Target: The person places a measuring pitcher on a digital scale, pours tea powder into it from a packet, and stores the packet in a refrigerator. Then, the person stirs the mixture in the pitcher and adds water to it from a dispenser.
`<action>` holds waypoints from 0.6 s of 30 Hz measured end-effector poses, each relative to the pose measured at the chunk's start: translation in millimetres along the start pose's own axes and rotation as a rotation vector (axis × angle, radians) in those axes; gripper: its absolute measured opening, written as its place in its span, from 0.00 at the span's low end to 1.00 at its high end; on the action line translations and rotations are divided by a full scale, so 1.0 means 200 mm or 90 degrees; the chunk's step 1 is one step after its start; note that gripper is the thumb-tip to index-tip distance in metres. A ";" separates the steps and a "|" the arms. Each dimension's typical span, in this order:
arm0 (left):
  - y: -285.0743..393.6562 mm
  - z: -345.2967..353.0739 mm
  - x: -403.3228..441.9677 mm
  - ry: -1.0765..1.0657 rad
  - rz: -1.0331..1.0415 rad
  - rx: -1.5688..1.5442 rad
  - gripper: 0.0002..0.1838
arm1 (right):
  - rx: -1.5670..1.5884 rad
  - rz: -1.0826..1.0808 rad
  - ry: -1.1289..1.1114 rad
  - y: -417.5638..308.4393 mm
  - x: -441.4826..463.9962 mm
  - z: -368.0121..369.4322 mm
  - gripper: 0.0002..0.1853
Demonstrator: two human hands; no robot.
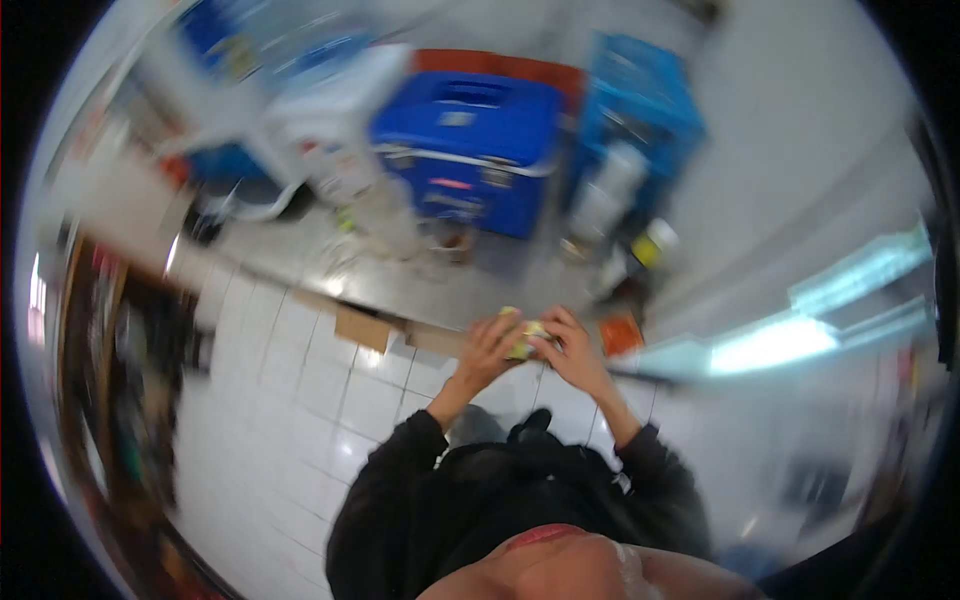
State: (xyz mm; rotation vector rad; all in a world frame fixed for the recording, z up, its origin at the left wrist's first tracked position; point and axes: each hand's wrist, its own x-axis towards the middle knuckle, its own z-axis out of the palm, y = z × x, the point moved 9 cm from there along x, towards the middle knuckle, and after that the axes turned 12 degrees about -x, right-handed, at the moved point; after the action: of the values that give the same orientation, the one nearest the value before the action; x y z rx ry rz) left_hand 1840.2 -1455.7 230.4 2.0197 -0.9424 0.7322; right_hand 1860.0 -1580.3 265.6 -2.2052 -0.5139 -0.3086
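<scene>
Both my hands are raised in front of my body, near the counter's front edge, around a small yellow-green patterned packet (pixel 524 343). My left hand (pixel 484 350) is closed on its left side. From the right, the fingers and thumb of my right hand (pixel 572 352) grip it too. Blur and my fingers hide part of the packet, so its exact kind cannot be made out.
On the metal counter (pixel 400 290) stand a blue cooler box (pixel 465 125), a blue plastic crate (pixel 645 80), a clear cup (pixel 452 245) and a blurred yellow-capped bottle (pixel 650 245). An orange packet (pixel 621 335) lies right of my hands. A cardboard box (pixel 362 328) sits below the edge.
</scene>
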 end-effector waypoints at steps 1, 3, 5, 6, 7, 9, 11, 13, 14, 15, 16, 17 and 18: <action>0.09 -0.02 0.05 -0.007 0.007 0.021 0.34 | 0.012 0.004 -0.019 -0.01 -0.03 -0.04 0.10; 0.21 -0.01 0.11 -0.014 0.006 0.018 0.29 | 0.008 0.049 -0.003 -0.01 -0.11 -0.17 0.10; 0.28 0.03 0.14 -0.036 0.022 -0.033 0.26 | 0.143 0.088 -0.164 0.00 -0.15 -0.14 0.11; 0.30 0.04 0.16 -0.049 -0.003 -0.050 0.23 | 0.134 0.105 -0.135 -0.01 -0.20 -0.23 0.11; 0.33 0.05 0.17 -0.061 -0.029 -0.059 0.20 | 0.106 0.078 -0.125 -0.04 -0.23 -0.30 0.10; 0.40 0.09 0.19 -0.072 -0.024 -0.082 0.20 | 0.031 0.047 0.001 -0.06 -0.26 -0.51 0.09; 0.45 0.09 0.19 -0.083 -0.070 -0.092 0.20 | -0.112 0.051 0.517 -0.05 -0.43 -0.99 0.10; 0.49 0.11 0.18 -0.123 -0.074 -0.073 0.20 | -0.333 0.182 0.921 0.02 -0.64 -1.30 0.10; 0.51 0.14 0.18 -0.154 -0.081 -0.046 0.20 | -0.341 0.185 0.923 0.11 -0.63 -1.34 0.10; 0.55 0.14 0.20 -0.157 -0.075 -0.049 0.20 | -0.237 0.214 0.894 0.30 -0.61 -1.32 0.12; 0.61 0.17 0.21 -0.210 -0.030 -0.022 0.19 | -0.185 0.228 0.882 0.36 -0.62 -1.34 0.14; 0.66 0.20 0.21 -0.265 0.013 0.006 0.18 | -0.133 0.242 0.870 0.43 -0.63 -1.36 0.15; 0.68 0.21 0.22 -0.271 0.016 0.005 0.18 | -0.062 0.285 0.778 0.45 -0.60 -1.37 0.17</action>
State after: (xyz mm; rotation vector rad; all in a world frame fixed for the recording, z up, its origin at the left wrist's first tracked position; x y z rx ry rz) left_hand 1761.7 -1563.1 295.1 2.2196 -1.2043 0.3192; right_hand 1783.0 -1876.5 328.7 -1.7181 0.6522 -1.2952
